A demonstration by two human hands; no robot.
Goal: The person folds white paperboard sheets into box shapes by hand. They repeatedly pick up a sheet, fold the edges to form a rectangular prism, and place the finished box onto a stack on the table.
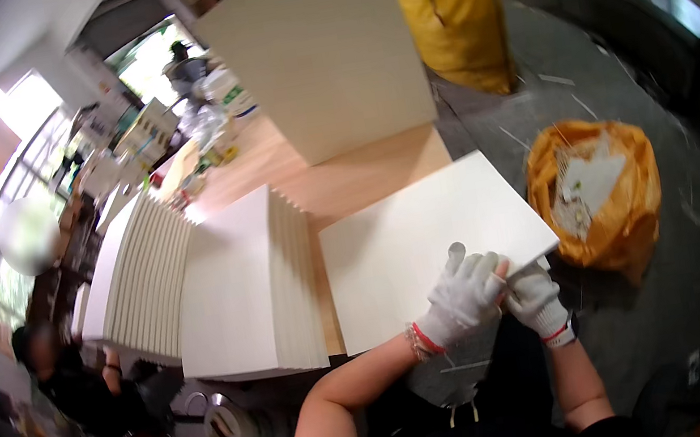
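Observation:
A flat white board (425,234) lies on the wooden table before me. My left hand (462,301), in a white knit glove with a red cuff, rests on the board near its close right edge. Its fingers lie bent on the surface, one spread away from the others. Close beside it, my right hand (539,303), gloved the same way, grips the board's edge at the near right corner; its fingers are partly hidden. To the left stand a stack of white boards (230,291) and a second, leaning row of boards (142,277).
A large pale panel (326,59) stands upright at the table's far side. Right of the table, an orange sack (607,243) holds scraps, with a tall yellow bin (456,17) behind it. At the left sits a person (81,385) in dark clothes, near a round canister (232,430).

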